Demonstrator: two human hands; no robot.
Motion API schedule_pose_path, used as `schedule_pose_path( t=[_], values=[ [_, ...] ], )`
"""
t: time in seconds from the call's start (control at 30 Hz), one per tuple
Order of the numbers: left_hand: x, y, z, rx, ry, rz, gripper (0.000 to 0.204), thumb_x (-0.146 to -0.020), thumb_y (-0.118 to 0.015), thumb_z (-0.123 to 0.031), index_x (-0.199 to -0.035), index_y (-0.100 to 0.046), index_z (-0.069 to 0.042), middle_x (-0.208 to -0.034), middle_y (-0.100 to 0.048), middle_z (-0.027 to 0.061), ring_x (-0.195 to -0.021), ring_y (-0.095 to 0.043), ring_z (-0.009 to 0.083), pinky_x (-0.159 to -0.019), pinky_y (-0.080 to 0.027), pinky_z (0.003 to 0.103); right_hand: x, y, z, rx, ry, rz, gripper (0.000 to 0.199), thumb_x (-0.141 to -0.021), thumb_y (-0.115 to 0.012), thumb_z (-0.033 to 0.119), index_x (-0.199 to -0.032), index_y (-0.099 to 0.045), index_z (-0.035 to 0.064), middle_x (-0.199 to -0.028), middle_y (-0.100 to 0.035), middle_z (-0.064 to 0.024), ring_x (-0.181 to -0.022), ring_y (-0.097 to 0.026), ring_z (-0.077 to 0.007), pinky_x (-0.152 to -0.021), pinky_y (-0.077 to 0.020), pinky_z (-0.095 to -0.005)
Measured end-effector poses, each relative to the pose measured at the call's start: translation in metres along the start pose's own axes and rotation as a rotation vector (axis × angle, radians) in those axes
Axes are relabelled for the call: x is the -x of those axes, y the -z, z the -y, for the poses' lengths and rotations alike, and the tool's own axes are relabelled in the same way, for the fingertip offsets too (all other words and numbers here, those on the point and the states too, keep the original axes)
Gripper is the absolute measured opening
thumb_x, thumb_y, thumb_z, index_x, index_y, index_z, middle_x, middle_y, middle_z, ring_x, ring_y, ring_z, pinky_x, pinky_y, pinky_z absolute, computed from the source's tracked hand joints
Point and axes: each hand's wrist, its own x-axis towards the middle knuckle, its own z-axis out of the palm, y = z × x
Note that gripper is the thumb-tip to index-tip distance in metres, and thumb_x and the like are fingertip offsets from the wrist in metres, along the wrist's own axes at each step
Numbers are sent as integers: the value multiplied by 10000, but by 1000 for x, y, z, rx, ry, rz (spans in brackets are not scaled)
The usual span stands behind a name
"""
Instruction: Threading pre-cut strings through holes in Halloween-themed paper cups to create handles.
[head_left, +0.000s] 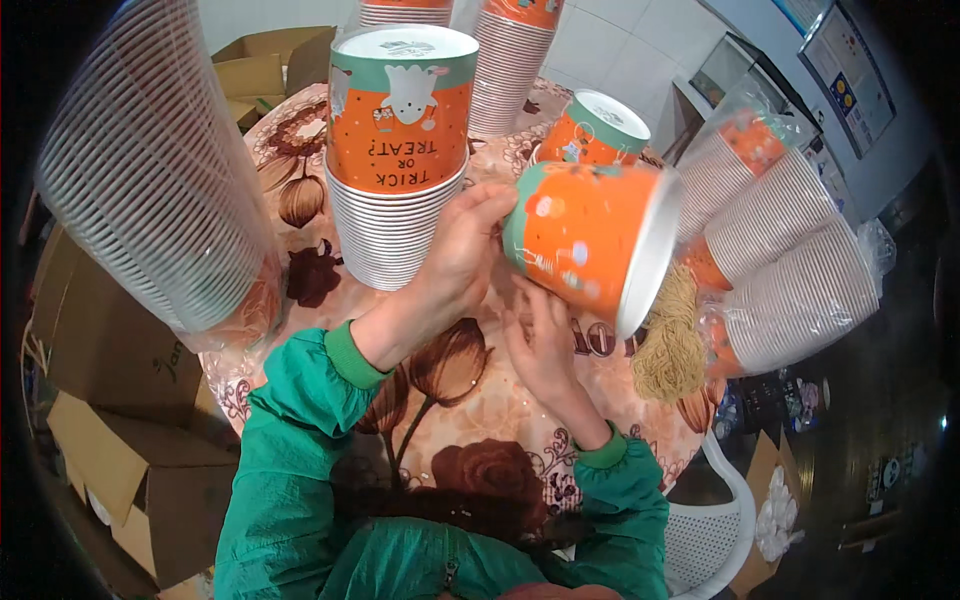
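Note:
An orange paper tub with a green band and pale printed figures is held up over the table, tipped on its side. Its white rim faces right and looks slightly blurred. My left hand grips the green base end, fingers closed at its edge. From below, my right hand presses its fingers to the tub's underside; part of that grip is hidden. Just beyond my left hand stands a stack of upside-down tubs, the top one printed with a white ghost. Another upturned tub sits behind the held one.
Plastic-wrapped tub stacks rise at the left, and more wrapped stacks lie at the right. A bundle of tan twine rests on the flowered tablecloth. Cardboard boxes stand at left; a white chair is at lower right.

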Motion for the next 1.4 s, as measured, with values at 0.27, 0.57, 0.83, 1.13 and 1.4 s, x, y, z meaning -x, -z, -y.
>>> schedule_pose_path(
  t=[0.27,0.57,0.83,1.13,1.4],
  values=[
    [-15,56,51,260,399,-201,337,-1057,-490,-95,-1324,-560,99,-1294,-688,208,-1173,-697,258,-1076,-562,427,21,31,-19,-265,-218,-250,191,-1017,-652,99,-1178,-592,14,-1103,-559,-101,-991,-577,-199,-813,-495,-316],
    [0,71,70,133,464,-329,281,-1043,-535,-128,-1271,-635,4,-1188,-749,124,-1100,-723,217,-987,-584,406,27,20,-33,-392,-286,-373,551,-1036,-640,45,-1515,-366,41,-1220,-541,-81,-1083,-574,-122,-803,-537,-226],
    [1,66,75,-53,556,-414,178,-1025,-593,-186,-1148,-668,-81,-987,-752,41,-877,-694,151,-789,-551,326,31,39,-36,-361,-308,-375,626,-1012,-680,77,-1559,-376,64,-886,-564,-7,-798,-550,-80,-717,-461,-240],
    [2,82,85,-459,235,-322,229,-991,-578,-96,-1201,-598,-5,-1087,-652,107,-886,-650,228,-828,-537,328,36,48,-29,-121,-196,-375,254,-966,-707,7,-1204,-621,34,-901,-548,-22,-804,-552,-109,-728,-485,-280],
    [39,-10,39,-1283,-831,216,341,-876,-626,46,-1213,-603,0,-1180,-619,157,-1058,-638,343,-897,-509,408,31,57,-16,156,-86,-326,225,-921,-719,-3,-1130,-638,14,-894,-571,-94,-773,-596,-218,-697,-494,-360]
  ],
)
